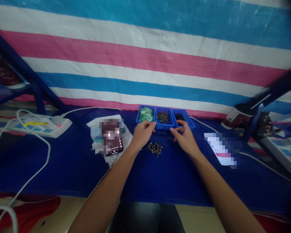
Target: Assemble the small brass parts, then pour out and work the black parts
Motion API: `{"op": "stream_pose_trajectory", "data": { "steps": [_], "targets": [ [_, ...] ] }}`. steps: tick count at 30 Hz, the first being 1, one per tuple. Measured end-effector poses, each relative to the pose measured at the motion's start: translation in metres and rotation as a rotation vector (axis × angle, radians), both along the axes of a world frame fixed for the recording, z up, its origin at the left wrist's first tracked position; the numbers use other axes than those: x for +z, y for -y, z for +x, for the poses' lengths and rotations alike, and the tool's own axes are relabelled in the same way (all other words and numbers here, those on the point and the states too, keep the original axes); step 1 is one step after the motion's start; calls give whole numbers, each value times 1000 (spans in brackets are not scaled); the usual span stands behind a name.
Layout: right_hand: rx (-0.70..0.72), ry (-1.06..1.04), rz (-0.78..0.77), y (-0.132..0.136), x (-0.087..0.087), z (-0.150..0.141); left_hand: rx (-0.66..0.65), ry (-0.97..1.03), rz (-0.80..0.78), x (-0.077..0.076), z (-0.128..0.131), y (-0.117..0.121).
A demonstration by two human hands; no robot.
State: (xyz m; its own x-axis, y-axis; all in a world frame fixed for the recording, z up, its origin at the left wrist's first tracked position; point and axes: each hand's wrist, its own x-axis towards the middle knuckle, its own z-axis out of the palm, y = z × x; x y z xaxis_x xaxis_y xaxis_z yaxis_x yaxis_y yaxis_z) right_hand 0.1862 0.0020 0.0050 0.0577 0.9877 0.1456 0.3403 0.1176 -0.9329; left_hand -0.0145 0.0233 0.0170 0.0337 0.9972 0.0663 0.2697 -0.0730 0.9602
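The left hand [143, 134] is curled narrow at the front wall of a blue plastic three-part tray [163, 127], and one cannot tell if it holds something small, while the right hand [185, 139] stands half open and empty, just beside the right part of the tray. A small pile of dark metal screws [154, 149] lies on the blue cloth-covered table [63, 161], between the two hands and just behind them. These screws should be hard, light and a little slippery, so the fingertips can best pinch each one by its thin shank.
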Motion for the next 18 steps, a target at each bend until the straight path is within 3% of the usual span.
{"op": "stream_pose_trajectory", "data": {
  "steps": [5,7,11,18],
  "targets": [
    [427,325,-15,10,2,-5,-26,-107,13,-3,0,2],
    [520,439,6,14,2,-8,-36,-121,11,-3,1,3],
    [559,542,84,14,0,-11,-59,-140,18,-4,3,5],
    [558,544,99,11,-2,-9,-84,-161,27,-5,4,5]
  ]
}}
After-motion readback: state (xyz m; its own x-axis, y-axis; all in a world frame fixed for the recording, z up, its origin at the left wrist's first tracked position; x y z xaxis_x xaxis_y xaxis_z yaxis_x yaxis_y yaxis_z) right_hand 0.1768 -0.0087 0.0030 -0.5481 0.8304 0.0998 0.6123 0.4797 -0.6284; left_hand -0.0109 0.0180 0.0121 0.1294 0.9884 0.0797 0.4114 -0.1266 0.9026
